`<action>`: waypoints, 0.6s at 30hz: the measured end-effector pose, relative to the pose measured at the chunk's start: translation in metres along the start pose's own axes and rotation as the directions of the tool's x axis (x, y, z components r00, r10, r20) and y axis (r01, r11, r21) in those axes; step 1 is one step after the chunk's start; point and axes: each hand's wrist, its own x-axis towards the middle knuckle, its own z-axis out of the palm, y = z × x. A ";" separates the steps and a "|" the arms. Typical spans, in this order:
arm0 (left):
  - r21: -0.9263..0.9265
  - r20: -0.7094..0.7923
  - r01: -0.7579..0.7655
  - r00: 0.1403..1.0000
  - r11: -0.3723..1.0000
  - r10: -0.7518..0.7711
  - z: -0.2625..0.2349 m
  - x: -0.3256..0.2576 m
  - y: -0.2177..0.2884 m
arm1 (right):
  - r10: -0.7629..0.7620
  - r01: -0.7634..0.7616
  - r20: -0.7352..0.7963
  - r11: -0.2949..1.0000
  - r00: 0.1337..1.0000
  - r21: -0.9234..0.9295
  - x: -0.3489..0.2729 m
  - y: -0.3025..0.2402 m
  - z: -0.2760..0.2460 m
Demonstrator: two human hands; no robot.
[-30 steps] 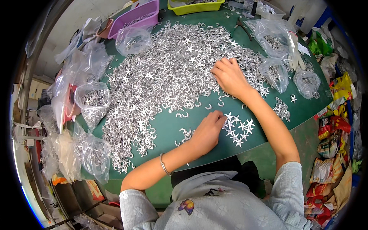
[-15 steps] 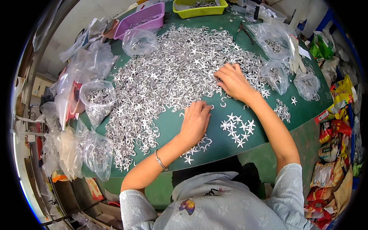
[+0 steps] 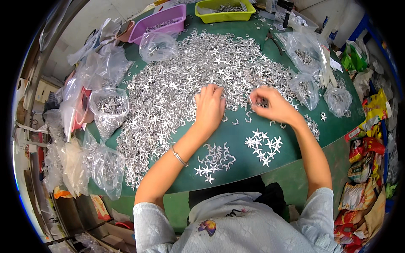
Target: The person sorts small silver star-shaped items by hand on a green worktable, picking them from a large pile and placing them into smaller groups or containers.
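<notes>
A wide heap of small silver metal pieces (image 3: 168, 101), stars and crescents among them, spreads over the green table. My left hand (image 3: 209, 107) lies at the heap's near edge, back up, fingers bent and close together; its fingertips are mostly hidden. To its right, my right hand (image 3: 274, 107) is curled with thumb and fingers brought together, a small silver piece seemingly at the tips. Nearer me lie a group of silver star pieces (image 3: 263, 145) and, left of it, a group of crescent pieces (image 3: 221, 156) with several stars at its front.
Purple basin (image 3: 158, 25) and yellow-green basin (image 3: 225, 16) stand at the back. Pliers (image 3: 274, 41) lie at the back right. Plastic bags of pieces flank the heap, one bag (image 3: 109, 111) on the left, another (image 3: 337, 101) on the right. A small pile (image 3: 312, 126) sits by my right forearm.
My left hand has moved up onto the heap's edge, uncovering the crescent group. My right hand has come down off the heap, toward me, and its fingers are now curled.
</notes>
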 end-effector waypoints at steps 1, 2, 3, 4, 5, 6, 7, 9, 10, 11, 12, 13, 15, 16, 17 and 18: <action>-0.005 0.006 0.013 1.000 1.000 -0.013 0.002 0.003 -0.003 | 0.019 -0.024 0.148 0.999 0.989 0.030 -0.011 -0.008 -0.005; -0.009 0.012 0.028 1.000 1.000 -0.028 0.003 0.005 -0.005 | 0.032 -0.051 0.295 0.997 0.955 0.056 -0.022 -0.013 -0.005; 0.023 0.038 0.043 0.998 0.999 -0.044 0.002 0.007 -0.002 | -0.002 0.034 0.277 0.993 0.961 -0.110 -0.034 -0.014 -0.002; 0.073 0.018 0.001 1.000 0.997 -0.003 0.003 0.008 -0.002 | -0.040 0.116 0.269 0.956 0.962 -0.271 -0.043 -0.016 0.003; 0.125 -0.001 -0.038 0.999 0.991 0.039 0.003 0.010 -0.003 | -0.088 0.222 0.315 0.881 0.945 -0.419 -0.048 -0.015 0.007; 0.180 -0.016 -0.073 0.997 0.981 0.077 0.003 0.009 -0.004 | -0.090 0.223 0.308 0.874 0.947 -0.431 -0.053 -0.018 0.011; 0.160 0.022 -0.092 0.996 0.983 0.089 0.005 0.007 -0.008 | -0.038 0.152 0.302 0.918 0.953 -0.366 -0.050 -0.020 0.010; 0.121 0.092 -0.121 0.990 0.985 0.110 0.009 0.002 -0.019 | -0.035 0.098 0.237 0.960 0.971 -0.263 -0.033 -0.017 0.008; 0.094 0.117 -0.118 0.987 0.989 0.106 0.008 0.003 -0.019 | -0.071 0.109 0.164 0.966 0.984 -0.234 -0.020 -0.012 0.004; 0.069 0.140 -0.113 0.985 0.991 0.102 0.006 0.002 -0.018 | -0.026 0.034 0.038 0.970 0.999 -0.241 -0.007 -0.010 0.003; 0.051 0.164 -0.104 0.982 0.993 0.094 0.001 0.001 -0.018 | -0.083 0.060 -0.058 0.944 0.995 -0.324 0.007 -0.004 0.009; 0.043 0.181 -0.098 0.979 0.994 0.088 -0.004 0.001 -0.017 | -0.145 0.070 -0.156 0.910 0.977 -0.409 0.020 0.007 0.017; 0.031 0.217 -0.077 0.974 0.997 0.068 -0.015 -0.004 -0.016 | -0.221 0.059 -0.225 0.826 0.949 -0.561 0.036 0.018 0.030; 0.068 0.196 -0.096 0.977 0.993 0.081 -0.017 -0.007 -0.018 | -0.227 0.051 -0.204 0.777 0.952 -0.627 0.042 0.019 0.036; 0.104 0.176 -0.115 0.980 0.988 0.095 -0.017 -0.010 -0.020 | -0.230 0.042 -0.183 0.724 0.956 -0.689 0.045 0.020 0.040; 0.138 0.152 -0.127 0.983 0.982 0.105 -0.019 -0.013 -0.020 | -0.241 0.059 -0.161 0.707 0.957 -0.705 0.045 0.018 0.040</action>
